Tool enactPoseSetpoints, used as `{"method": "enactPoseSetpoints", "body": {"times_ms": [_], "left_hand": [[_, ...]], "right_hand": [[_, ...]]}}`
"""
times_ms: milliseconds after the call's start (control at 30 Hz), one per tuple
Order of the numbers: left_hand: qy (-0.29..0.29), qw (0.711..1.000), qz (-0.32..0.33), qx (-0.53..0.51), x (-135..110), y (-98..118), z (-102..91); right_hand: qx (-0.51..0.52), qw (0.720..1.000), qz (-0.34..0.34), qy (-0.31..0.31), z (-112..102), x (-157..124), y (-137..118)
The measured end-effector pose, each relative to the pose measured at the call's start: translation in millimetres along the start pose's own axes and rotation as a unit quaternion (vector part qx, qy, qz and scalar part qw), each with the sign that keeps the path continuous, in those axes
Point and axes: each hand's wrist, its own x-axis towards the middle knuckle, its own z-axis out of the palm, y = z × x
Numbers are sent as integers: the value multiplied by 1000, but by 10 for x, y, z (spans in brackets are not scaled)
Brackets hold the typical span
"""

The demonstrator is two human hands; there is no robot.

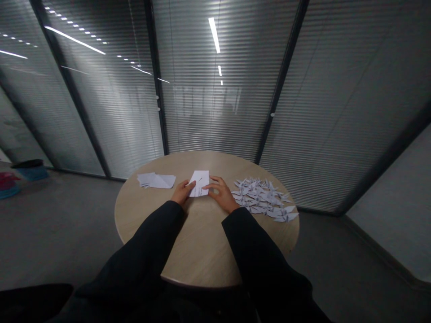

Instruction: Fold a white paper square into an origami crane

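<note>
A small white sheet of paper with faint dark marks is held up over the middle of the round table. My left hand grips its left edge, the thumb lying on the face of the sheet. On the opposite side my right hand has its thumb and fingers at the right edge, closed on the paper. To the left lies a loose stack of white paper sheets. Many folded white paper cranes are spread out in rows to the right, close beside my right hand.
The light wooden round table stands against a glass partition with blinds. On the floor at far left are a blue bin with a dark rim and a red and blue object. A white wall rises at right.
</note>
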Motion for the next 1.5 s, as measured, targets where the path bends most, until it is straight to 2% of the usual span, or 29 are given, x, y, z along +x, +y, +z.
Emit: {"method": "enactPoseSetpoints", "body": {"times_ms": [267,533,833,1000,1200,1500], "left_hand": [[-73,997,-16,-22,-88,65,56],[-96,994,-27,-44,-132,78,72],[-127,988,-53,-75,-117,44,85],[-138,985,-74,-68,-154,65,139],[-133,985,-99,-53,-187,71,163],[-121,991,-60,-19,-137,6,140]], "right_hand": [[137,987,81,1,-9,33,-29],[267,952,150,-2,-5,50,-96],[272,930,244,31,-36,44,-167],[227,943,235,63,-12,38,-119],[179,955,228,65,24,32,-37],[220,947,220,75,50,26,-56]]}}
